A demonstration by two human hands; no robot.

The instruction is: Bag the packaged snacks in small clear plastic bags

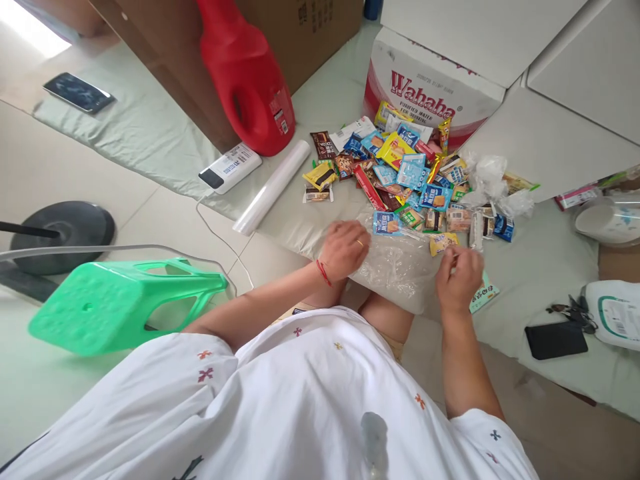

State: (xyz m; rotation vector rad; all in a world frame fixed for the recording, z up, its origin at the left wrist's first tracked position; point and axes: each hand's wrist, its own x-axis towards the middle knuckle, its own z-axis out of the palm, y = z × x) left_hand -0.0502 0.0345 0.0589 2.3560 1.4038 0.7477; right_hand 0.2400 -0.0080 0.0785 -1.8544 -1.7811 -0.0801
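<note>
A clear plastic bag (400, 267) lies on the pale green mat in front of me. My left hand (344, 248), with a ring and a red wrist string, is closed on the bag's left edge. Fingers pinched, my right hand (457, 277) grips its right edge. Just beyond the bag is a heap of several small snack packets (407, 177), in blue, yellow, red and brown wrappers. A blue packet (386, 223) lies closest to my left hand.
A roll of clear bags (273, 187), a white power bank (230, 167) and a red jug (247, 73) sit left of the heap. A Wahaha carton (425, 83) stands behind. A green stool (120, 303) lies tipped at left. A black wallet (555, 340) and keys are at right.
</note>
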